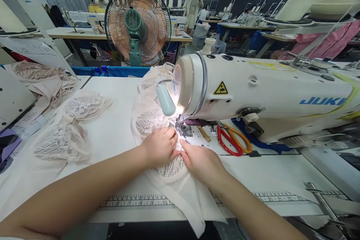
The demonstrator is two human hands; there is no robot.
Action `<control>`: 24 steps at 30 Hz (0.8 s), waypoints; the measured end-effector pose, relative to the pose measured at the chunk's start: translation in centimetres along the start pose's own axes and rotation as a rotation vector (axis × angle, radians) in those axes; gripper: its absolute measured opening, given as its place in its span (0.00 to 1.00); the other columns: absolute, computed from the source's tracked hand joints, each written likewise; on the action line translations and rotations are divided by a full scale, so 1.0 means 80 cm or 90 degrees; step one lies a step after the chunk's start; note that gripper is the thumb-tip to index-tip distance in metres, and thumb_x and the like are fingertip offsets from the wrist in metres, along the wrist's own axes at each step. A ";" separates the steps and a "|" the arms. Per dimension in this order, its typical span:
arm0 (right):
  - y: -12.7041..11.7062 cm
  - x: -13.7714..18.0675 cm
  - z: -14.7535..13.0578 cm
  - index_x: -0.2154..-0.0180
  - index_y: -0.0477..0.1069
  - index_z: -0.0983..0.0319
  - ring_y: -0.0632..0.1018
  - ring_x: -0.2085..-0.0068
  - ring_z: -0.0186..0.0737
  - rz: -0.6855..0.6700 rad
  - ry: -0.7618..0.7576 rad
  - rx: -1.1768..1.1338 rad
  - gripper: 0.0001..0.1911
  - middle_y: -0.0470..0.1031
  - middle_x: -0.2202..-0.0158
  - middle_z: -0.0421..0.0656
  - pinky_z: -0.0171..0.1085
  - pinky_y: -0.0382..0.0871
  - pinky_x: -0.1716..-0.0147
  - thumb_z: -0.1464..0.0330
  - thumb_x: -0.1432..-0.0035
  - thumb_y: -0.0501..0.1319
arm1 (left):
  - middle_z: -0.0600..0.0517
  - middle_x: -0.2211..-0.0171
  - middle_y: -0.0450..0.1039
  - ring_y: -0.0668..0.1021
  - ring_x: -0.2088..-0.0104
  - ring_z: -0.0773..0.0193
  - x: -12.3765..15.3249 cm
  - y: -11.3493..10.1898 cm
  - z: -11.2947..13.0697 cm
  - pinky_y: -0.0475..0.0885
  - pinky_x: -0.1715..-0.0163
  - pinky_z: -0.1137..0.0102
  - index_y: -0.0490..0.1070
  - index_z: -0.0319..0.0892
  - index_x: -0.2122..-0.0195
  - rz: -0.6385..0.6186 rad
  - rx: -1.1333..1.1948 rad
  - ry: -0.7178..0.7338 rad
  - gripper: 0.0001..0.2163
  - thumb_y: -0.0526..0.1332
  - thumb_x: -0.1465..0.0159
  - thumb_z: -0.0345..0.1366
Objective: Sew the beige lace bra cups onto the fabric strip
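Observation:
A pale lace and fabric garment piece [171,172] lies on the white sewing table [118,127] under the presser foot [181,129] of a white sewing machine [253,90]. My left hand [160,146] rests on the lace just left of the needle, fingers curled and pressing the fabric down. My right hand [201,161] lies on the fabric in front of the needle, its fingers pinched on the fabric's edge. The machine's lamp lights the needle area.
Red and orange scissors [233,140] lie on the machine bed right of the needle. More lace pieces [67,127] are piled at the left. A green fan [137,24] stands behind the table. Other sewing stations and people fill the background.

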State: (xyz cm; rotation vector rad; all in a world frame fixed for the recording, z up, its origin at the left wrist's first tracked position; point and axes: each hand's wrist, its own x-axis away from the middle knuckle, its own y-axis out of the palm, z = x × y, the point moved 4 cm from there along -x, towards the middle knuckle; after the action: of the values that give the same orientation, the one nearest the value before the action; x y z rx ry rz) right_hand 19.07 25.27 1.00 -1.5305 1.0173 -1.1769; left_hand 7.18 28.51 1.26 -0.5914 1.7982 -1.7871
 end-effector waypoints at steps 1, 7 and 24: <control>-0.001 0.000 0.000 0.44 0.62 0.60 0.77 0.67 0.43 -0.002 0.002 0.000 0.21 0.79 0.66 0.45 0.36 0.50 0.79 0.68 0.38 0.48 | 0.41 0.55 0.68 0.71 0.59 0.53 0.000 0.000 0.000 0.68 0.62 0.61 0.65 0.31 0.48 -0.004 -0.001 -0.002 0.24 0.50 0.36 0.48; -0.003 -0.003 -0.003 0.43 0.61 0.61 0.77 0.70 0.44 -0.002 0.019 0.005 0.22 0.79 0.70 0.44 0.36 0.50 0.80 0.69 0.38 0.47 | 0.39 0.51 0.67 0.71 0.55 0.51 -0.001 0.002 -0.004 0.69 0.58 0.61 0.63 0.29 0.46 -0.009 -0.008 -0.014 0.26 0.49 0.35 0.48; 0.014 0.061 0.029 0.49 0.67 0.61 0.73 0.65 0.40 0.022 -0.167 -0.175 0.20 0.70 0.62 0.46 0.37 0.65 0.69 0.75 0.40 0.46 | 0.38 0.35 0.45 0.49 0.37 0.39 0.046 -0.016 -0.006 0.42 0.43 0.39 0.50 0.39 0.37 -0.188 0.043 -0.077 0.48 0.59 0.53 0.64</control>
State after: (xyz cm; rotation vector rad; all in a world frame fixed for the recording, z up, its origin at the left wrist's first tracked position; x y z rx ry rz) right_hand 22.24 20.74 0.72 -1.8198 1.0521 -0.8089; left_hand 3.99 26.50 2.30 -0.9573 1.6281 -1.9476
